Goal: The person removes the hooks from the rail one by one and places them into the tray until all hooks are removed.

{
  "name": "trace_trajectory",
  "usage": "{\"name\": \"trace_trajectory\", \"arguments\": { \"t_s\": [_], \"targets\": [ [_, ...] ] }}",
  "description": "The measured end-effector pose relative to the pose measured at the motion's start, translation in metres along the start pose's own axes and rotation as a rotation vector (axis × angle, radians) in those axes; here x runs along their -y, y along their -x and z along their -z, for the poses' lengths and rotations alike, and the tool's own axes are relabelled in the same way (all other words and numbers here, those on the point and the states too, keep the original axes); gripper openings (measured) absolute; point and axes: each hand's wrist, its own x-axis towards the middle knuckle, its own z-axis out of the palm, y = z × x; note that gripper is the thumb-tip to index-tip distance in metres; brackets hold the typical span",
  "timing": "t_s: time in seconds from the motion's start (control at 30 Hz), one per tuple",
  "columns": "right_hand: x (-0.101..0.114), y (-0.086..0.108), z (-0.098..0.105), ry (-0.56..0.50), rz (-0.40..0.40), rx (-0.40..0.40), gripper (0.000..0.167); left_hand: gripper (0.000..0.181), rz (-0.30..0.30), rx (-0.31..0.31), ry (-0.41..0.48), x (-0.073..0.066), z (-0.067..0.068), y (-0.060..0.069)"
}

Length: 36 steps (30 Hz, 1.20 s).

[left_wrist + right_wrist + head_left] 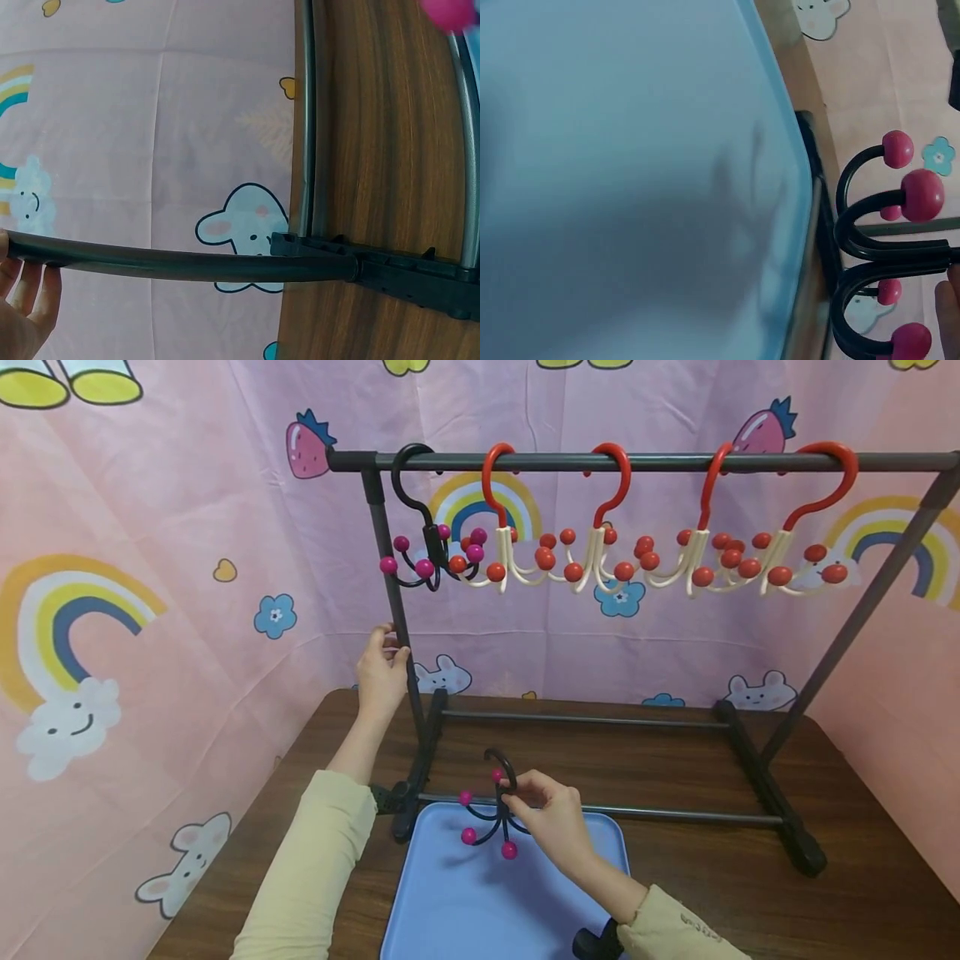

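Observation:
My left hand [382, 672] grips the left post [397, 602] of a dark metal rack, about halfway up; in the left wrist view its fingers curl round that post [187, 265]. My right hand [553, 818] pinches a black multi-arm hook hanger [503, 814] with pink ball tips by its stem, hook end up. It hovers over the far part of a blue tray [450, 893]. Curved arms of this hanger [889, 251] fill the right side of the right wrist view, where only fingertips of the right hand [949, 315] show.
On the rack's top bar [555, 462] hang one black hanger [432, 547] with pink balls at the left end and several white hangers [597, 552] with red hooks. The rack stands on a brown wooden table [697, 893] before a patterned cloth [247, 493].

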Motion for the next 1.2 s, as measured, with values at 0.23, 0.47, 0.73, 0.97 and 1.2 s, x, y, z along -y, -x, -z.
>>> {"name": "trace_trajectory", "arguments": {
  "t_s": [0.23, 0.47, 0.73, 0.97, 1.2],
  "targets": [
    [-0.004, 0.002, -0.024, 0.07, 0.026, 0.084, 0.009, 0.031, -0.011, -0.002, 0.011, 0.001, -0.001, 0.001],
    [-0.009, 0.002, -0.047, 0.081, 0.05, 0.118, 0.009, 0.031, -0.022, -0.006, 0.013, 0.002, -0.001, 0.001],
    [-0.013, 0.002, -0.068, 0.094, 0.076, 0.095, 0.009, 0.031, -0.029, -0.012, -0.003, 0.002, -0.001, 0.0],
    [-0.019, 0.009, -0.077, 0.134, 0.153, 0.109, 0.008, 0.03, -0.039, -0.017, 0.028, 0.004, -0.003, 0.001],
    [-0.019, 0.01, -0.077, 0.098, 0.144, 0.13, 0.01, 0.03, -0.038, -0.01, 0.018, 0.004, -0.003, 0.0]
  ]
}}
